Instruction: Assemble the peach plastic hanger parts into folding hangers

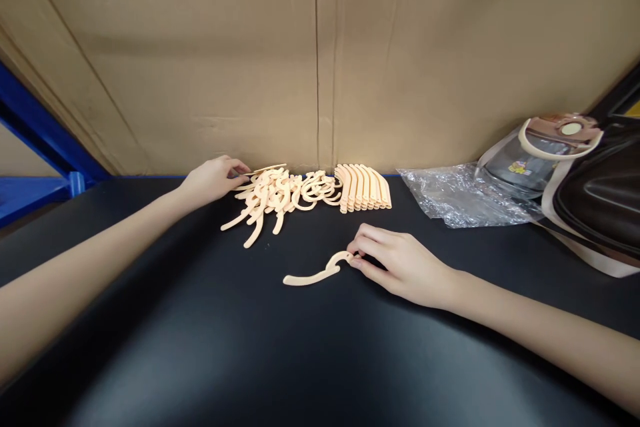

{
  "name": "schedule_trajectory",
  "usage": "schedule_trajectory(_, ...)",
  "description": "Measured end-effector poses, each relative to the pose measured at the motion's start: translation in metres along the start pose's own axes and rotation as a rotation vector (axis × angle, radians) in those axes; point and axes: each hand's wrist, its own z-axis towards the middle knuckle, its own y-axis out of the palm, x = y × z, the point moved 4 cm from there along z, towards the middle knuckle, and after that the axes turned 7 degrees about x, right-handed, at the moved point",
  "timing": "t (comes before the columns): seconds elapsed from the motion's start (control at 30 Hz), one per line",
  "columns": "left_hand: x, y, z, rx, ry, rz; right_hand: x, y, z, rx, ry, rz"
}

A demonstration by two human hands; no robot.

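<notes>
My right hand (400, 263) pinches the hooked end of a cream hanger piece (310, 278), whose curved arm points left just over the black table. At the left side of a loose pile of hanger pieces (273, 197), my left hand (213, 180) is closed on the end of another hanger piece (270, 167), seen edge-on. Its fingertips are partly hidden. Hooks and curved arms lie tangled in the pile. Right of it, several curved hanger arms (365, 188) stand in a neat, tight row.
Cardboard (225, 67) rises behind the black table (320, 353). To the right lie a crinkled clear plastic bag (450, 193), a transparent visor-like item (530, 160) with a cream rim, and a dark brown bag (600, 193). A blue metal frame (45, 133) stands at left.
</notes>
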Motion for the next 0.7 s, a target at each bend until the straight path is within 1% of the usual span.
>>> schedule_trajectory(0.27, 0.013, -0.002, 0.008, -0.064, 0.094, 0.173, 0.001, 0.0, -0.001, -0.002, 0.034, 0.02)
schedule_trajectory(0.4, 0.014, -0.004, 0.01, -0.042, 0.13, 0.173, 0.001, 0.0, -0.001, 0.002, 0.019, 0.01)
schedule_trajectory(0.47, 0.015, -0.007, 0.009, 0.001, 0.133, 0.164, 0.001, 0.001, -0.001, -0.005, 0.023, 0.01)
schedule_trajectory(0.57, 0.021, -0.018, 0.004, 0.107, 0.124, 0.14, 0.001, 0.001, -0.002, -0.016, 0.034, 0.013)
schedule_trajectory(0.63, 0.03, -0.028, -0.004, 0.2, 0.131, 0.111, 0.001, 0.001, -0.001, -0.014, 0.035, 0.016)
schedule_trajectory(0.7, 0.045, -0.039, -0.017, 0.292, 0.158, 0.076, 0.002, 0.001, 0.0, -0.006, 0.032, 0.019)
